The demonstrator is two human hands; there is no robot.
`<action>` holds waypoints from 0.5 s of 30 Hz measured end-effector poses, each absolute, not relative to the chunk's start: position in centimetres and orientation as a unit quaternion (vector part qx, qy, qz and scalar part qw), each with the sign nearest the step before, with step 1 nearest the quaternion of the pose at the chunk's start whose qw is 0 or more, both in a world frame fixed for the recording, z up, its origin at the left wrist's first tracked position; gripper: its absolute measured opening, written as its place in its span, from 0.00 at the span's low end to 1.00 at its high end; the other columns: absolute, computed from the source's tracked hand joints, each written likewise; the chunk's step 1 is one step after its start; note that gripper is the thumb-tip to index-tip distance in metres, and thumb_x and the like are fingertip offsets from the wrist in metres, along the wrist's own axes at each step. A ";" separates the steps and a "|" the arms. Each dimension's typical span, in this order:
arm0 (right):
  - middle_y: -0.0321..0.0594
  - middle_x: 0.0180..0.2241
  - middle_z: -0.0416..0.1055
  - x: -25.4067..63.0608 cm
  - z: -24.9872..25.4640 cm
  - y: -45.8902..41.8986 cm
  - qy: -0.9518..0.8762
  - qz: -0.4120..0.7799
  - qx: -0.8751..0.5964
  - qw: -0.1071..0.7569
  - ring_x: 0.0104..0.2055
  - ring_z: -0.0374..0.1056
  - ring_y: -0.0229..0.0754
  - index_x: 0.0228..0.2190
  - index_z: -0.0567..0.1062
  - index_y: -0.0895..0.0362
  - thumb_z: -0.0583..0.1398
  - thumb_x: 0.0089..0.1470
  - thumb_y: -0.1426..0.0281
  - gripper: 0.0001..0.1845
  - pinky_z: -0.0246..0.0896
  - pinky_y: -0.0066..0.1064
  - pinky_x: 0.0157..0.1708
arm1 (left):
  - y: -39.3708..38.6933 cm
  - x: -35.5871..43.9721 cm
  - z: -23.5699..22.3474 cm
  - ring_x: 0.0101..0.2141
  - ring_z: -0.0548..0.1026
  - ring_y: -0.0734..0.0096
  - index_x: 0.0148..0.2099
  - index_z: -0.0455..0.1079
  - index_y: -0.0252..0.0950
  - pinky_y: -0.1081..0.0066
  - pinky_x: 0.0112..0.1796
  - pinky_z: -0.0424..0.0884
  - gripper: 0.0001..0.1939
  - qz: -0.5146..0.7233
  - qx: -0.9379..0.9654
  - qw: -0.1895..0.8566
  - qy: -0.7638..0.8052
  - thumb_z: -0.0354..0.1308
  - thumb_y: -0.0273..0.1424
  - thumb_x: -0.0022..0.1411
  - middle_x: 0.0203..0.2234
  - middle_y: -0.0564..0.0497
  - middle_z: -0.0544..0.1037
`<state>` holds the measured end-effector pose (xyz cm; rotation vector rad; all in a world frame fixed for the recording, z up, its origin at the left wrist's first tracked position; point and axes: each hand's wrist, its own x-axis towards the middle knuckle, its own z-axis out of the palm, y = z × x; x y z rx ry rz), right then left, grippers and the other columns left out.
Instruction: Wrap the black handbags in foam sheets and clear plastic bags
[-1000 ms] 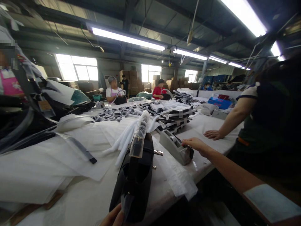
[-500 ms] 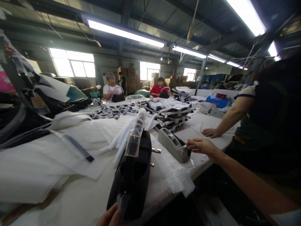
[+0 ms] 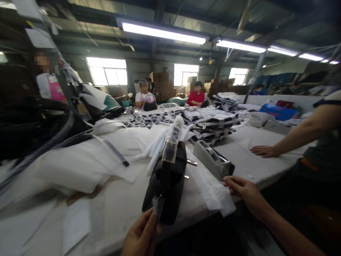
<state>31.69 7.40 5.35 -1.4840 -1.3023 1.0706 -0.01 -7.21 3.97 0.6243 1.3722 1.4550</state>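
A black handbag (image 3: pixel 167 185) stands upright on the white table (image 3: pixel 119 209), its strap wrapped in clear plastic (image 3: pixel 172 140). My left hand (image 3: pixel 141 234) grips the bag's near lower corner, fingers closed round it and a bit of plastic. My right hand (image 3: pixel 243 190) hovers at the table's front edge, just in front of a grey tape dispenser (image 3: pixel 213 163). Its fingers are pinched together; whatever is between them is too small to make out. A sheet of clear plastic (image 3: pixel 213 188) lies between the bag and that hand.
White foam sheets (image 3: pixel 87 160) cover the table's left. Stacked wrapped pieces (image 3: pixel 213 128) and grey rings (image 3: pixel 144 120) lie further back. A co-worker's hand (image 3: pixel 263 151) rests flat on the table at right. Other people sit at the far end and at the left.
My right hand has drawn back from the tape dispenser toward the table's front edge. The view has swung left and down, so more of my left hand shows on the bag.
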 end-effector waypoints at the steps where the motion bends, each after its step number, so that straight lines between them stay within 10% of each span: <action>1: 0.39 0.28 0.76 30.3 5.8 6.1 -0.558 0.441 -0.570 0.412 0.24 0.66 0.37 0.30 0.80 0.57 0.67 0.43 0.50 0.23 0.66 0.29 0.28 | -7.3 0.1 4.1 0.11 0.53 0.87 0.36 0.77 0.35 0.81 0.13 0.47 0.31 0.599 0.261 0.509 0.560 0.69 0.57 0.43 0.17 0.57 0.70; 15: 0.38 0.26 0.76 15.3 9.3 -3.9 -0.678 0.552 -0.342 0.345 0.25 0.70 0.38 0.31 0.80 0.56 0.63 0.55 0.55 0.17 0.65 0.25 0.27 | -8.6 2.0 4.5 0.32 0.79 0.62 0.36 0.78 0.36 0.71 0.34 0.74 0.16 0.652 0.326 0.269 0.629 0.68 0.43 0.52 0.29 0.49 0.82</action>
